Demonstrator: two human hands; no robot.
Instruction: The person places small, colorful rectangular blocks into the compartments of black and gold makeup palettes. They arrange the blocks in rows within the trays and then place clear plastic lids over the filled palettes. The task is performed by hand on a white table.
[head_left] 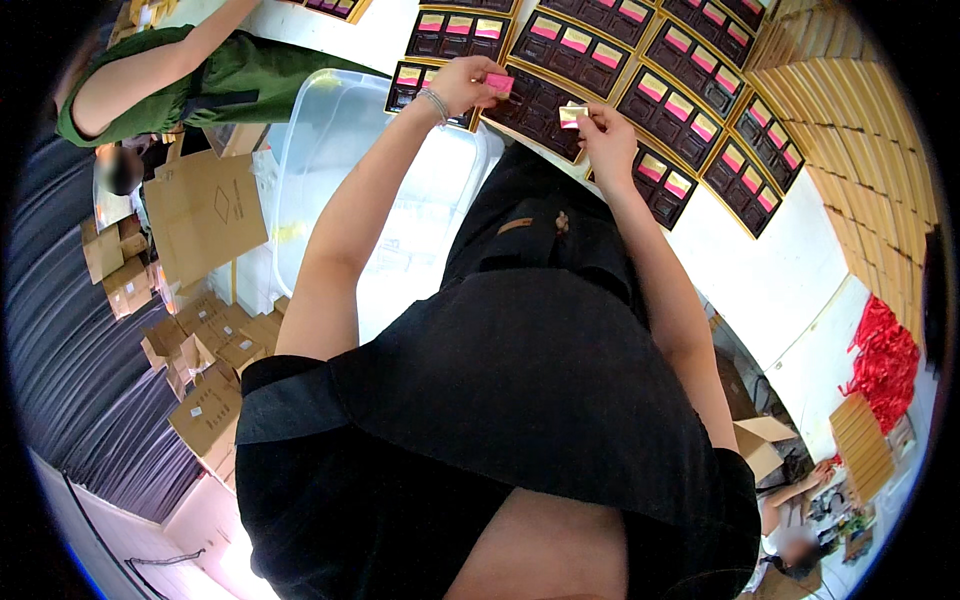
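Between my two hands lies a dark brown compartment tray [538,106] with a gold rim, its visible compartments bare. My left hand [462,86] is closed in a pinch on a small pink packet [498,84] at the tray's upper left. At its right end, my right hand [610,138] pinches a small packet coloured gold and pink [573,117]. A neighbouring tray [407,84], partly behind my left hand, has pink and gold packets in it. Close beyond my right hand, another tray [672,116] carries a row of similar packets.
Several more filled trays [574,36] cover the white table [775,285]. Stacks of tan trays or slats [850,130] line the right, near a red heap [882,362]. A clear plastic bin [285,190] stands left, beside cardboard boxes [205,215] and a person in green [190,85].
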